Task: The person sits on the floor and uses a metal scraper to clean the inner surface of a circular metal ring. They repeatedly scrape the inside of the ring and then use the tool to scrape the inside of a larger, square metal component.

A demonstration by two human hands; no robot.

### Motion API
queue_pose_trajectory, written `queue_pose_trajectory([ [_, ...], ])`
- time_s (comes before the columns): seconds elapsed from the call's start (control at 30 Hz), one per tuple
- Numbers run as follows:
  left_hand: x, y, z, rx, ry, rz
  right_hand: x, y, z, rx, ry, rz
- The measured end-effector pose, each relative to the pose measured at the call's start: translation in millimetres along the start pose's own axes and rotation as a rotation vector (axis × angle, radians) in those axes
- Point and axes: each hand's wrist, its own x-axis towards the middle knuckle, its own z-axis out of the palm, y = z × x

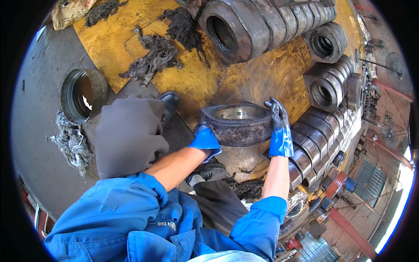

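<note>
In front of my knees is a heavy, dark steel ring-shaped housing [242, 133] with a wide, shiny bore facing up. Its outer wall is rough, and a corner juts out at the left. My left hand [205, 137], in a blue rubber-coated glove, grips that left end, with its fingertips partly hidden behind the metal. Against the opposite end presses my right hand [279, 129], gloved alike, its fingers pointing up along the side. The housing is held between both palms above the stained yellow floor plate [257, 81]; whether its underside touches the plate cannot be told.
Rows of similar steel housings [314, 131] line the right, with another large row [257, 26] at the far side. Dark rag clumps [152, 56] lie far left. A round metal tin [84, 95] with brownish liquid stands left, beside grey fibre waste [74, 142].
</note>
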Motion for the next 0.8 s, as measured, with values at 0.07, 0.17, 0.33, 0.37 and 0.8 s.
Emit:
queue_pose_trajectory([
  [0.07,-12.1,2.0,1.6,0.175,-0.115,0.036,11.3,-2.1,-5.7,-0.063,-0.1,0.019],
  [0.17,-32.2,5.0,13.3,0.278,-0.197,0.012,21.2,-10.0,-13.8,-0.127,-0.191,0.037],
  [0.33,-55.2,15.4,15.4,1.387,-0.338,0.267,37.0,9.7,-25.5,-0.055,-0.315,0.063],
  [0.37,-59.9,17.3,21.7,1.479,-0.33,0.287,41.3,12.2,-24.3,-0.039,-0.341,0.072],
  [0.8,-80.4,-2.0,82.4,1.935,-0.161,0.302,50.4,56.2,-37.9,0.237,-0.392,0.228],
])
